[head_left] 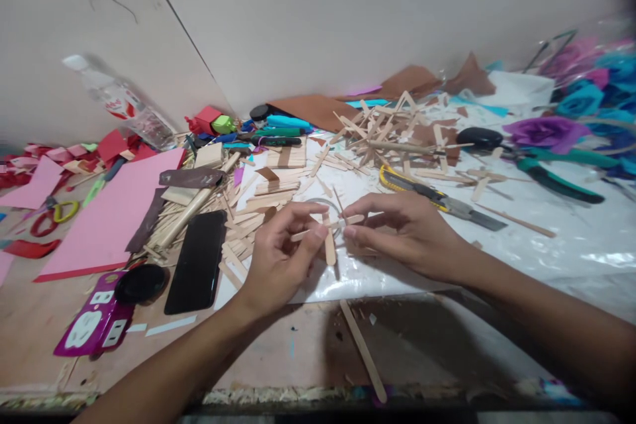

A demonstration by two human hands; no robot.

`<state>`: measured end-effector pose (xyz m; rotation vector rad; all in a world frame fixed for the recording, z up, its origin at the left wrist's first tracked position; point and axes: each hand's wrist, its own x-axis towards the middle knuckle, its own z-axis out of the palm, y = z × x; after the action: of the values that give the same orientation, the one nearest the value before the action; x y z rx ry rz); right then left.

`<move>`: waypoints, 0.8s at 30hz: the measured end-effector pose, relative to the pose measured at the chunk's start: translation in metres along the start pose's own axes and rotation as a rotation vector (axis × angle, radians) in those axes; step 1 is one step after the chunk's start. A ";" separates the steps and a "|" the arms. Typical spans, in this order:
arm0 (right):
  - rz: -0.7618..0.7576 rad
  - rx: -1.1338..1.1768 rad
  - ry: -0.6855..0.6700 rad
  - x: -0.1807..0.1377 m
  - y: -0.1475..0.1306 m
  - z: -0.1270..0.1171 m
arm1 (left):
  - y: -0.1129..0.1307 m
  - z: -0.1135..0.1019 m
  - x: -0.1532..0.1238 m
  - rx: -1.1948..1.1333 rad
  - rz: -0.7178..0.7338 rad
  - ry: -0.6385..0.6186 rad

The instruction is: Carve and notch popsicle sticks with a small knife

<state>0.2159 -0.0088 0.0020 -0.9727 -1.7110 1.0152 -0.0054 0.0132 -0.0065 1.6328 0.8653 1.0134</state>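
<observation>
Between my hands, over the near edge of the white sheet (pixel 382 285), is a small wooden cross (pixel 329 245) of two craft sticks. I can see no writing on it. One stick runs left to right, its right end tipped slightly up and away from me; the other lies across it, its rounded end pointing toward me. My left hand (pixel 281 255) pinches the cross near its crossing, thumb on the near side. My right hand (pixel 412 235) has thumb and forefinger brought close at the cross's right end, beside a thin stick (pixel 338 199) slanting there; I cannot tell which of them it grips. A grey ring (pixel 320 202) shows partly behind my fingers.

To the right lies a yellow-and-black utility knife (pixel 442 199), its blade end angled right and toward me; I can read no brand on it. Left of my left hand are loose craft sticks (pixel 273 195) and a black phone (pixel 196 262), screen dark. The purple case (pixel 94 318) beside it carries white patches, nothing legible. Farther back, the black marker (pixel 278 141) has tiny pale lettering, and the clear bottle (pixel 122 106) leaning at the wall bears a red-and-white label, too blurred to read. Nearest me, a single stick (pixel 365 354) lies on the counter (pixel 223 364).
</observation>
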 end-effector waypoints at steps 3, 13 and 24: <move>-0.134 -0.115 -0.001 0.000 0.000 0.001 | 0.000 0.000 0.001 -0.019 0.036 -0.074; -0.403 -0.272 0.074 -0.001 -0.007 0.003 | -0.009 -0.003 0.002 -0.012 0.247 -0.119; -0.488 -0.279 0.098 -0.005 -0.009 0.008 | -0.010 -0.002 0.000 -0.010 0.285 -0.032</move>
<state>0.2077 -0.0185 0.0069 -0.7035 -1.9108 0.4142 -0.0083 0.0162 -0.0155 1.7929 0.6159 1.1800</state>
